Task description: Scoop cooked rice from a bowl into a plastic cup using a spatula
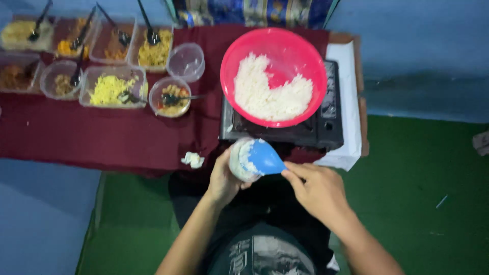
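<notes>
Near the bottom middle of the frame, the left hand (222, 178) is curled around a small round cup (242, 160), holding it from the side. The cup looks see-through and is packed with white rice. Just to its right, the right hand (316, 189) pinches the handle of a blue scoop (265, 158) with its fingertips, and the smooth, rounded bowl of the scoop lies flat on the rice at the mouth of the cup. To press the rice well, it seems best to keep the cup steady and push the scoop down gently and evenly, so no grains spill over the rim. Above the hands, in the upper middle of the frame, a big red bowl (300, 51) sits on a dark square stove (326, 130). It is smooth and shiny and about half full of fluffy white rice (270, 94). A small white lump (193, 160) lies on the dark red cloth (102, 137) left of the cup. In the upper left, many clear plastic tubs (114, 86) hold yellow and brown foods, some with black spoons (149, 28) standing in them. One round tub (186, 61) looks empty. The floor (417, 203) below is green.
</notes>
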